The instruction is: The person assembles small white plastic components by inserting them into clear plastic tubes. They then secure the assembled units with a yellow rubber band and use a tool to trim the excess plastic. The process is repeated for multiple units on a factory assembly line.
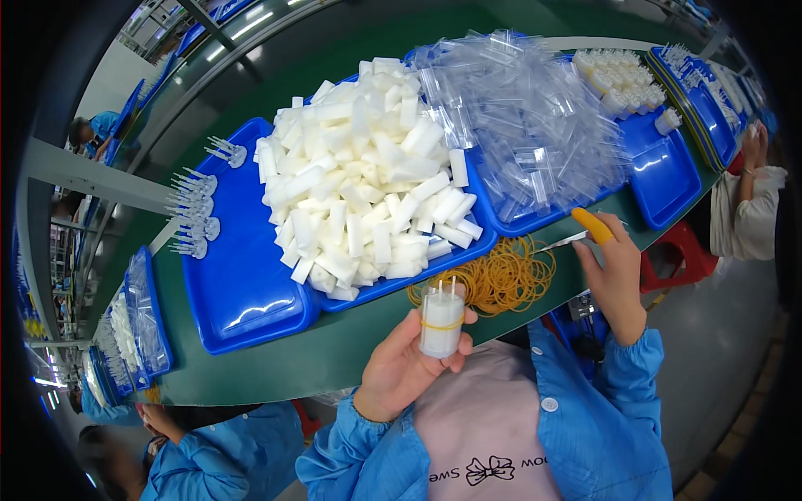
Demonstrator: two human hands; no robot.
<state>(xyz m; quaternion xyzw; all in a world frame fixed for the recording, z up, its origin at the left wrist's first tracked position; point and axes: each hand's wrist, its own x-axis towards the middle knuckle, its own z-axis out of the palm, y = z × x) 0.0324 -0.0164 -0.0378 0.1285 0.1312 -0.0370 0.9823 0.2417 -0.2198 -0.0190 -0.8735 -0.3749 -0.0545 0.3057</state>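
My left hand (401,355) closes around a small white cylindrical part (441,324), held upright in front of my chest. Thin pins stick up from its top, a clear sleeve seems to surround it, and a rubber band circles its middle. My right hand (614,271) grips slim pointed metal tweezers (561,243), tip toward the left. Something yellow, which looks like a finger cot (591,225), covers one finger of that hand. Between the hands, a pile of tan rubber bands (510,280) lies on the green table (368,346), just beyond the held part.
White foam-like blocks (359,179) heap up in a blue tray (455,259). Clear plastic sleeves (530,117) fill another. At left, a blue tray (242,292) carries several pinned white parts (192,204); white parts (618,79) crowd a right tray (664,175). Co-workers sit at both sides; a red stool (681,259) stands right.
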